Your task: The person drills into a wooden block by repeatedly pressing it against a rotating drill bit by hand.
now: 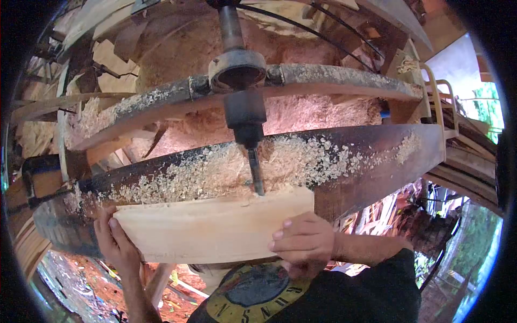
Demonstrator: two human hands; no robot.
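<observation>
A pale wooden board (210, 229) lies on the dark work table (377, 156), its front part reaching past the near edge. Around the board's left end my left hand (116, 239) is closed, with the thumb on the top face. My right hand (304, 242) grips the front right part, its fingers bent over the face. Just behind the board's far edge stands a spinning-tool bit (256, 172), held in a dark chuck (245, 116). The bit's tip meets the edge or sits right beside it; I cannot tell which.
Wood shavings (188, 175) are heaped along the table behind the board. A shaving-covered wooden bar (344, 78) crosses behind the chuck, with a round metal collar (237, 70) at its middle. A black clamp (40, 180) sits at the left; stacked planks (463, 175) stand at the right.
</observation>
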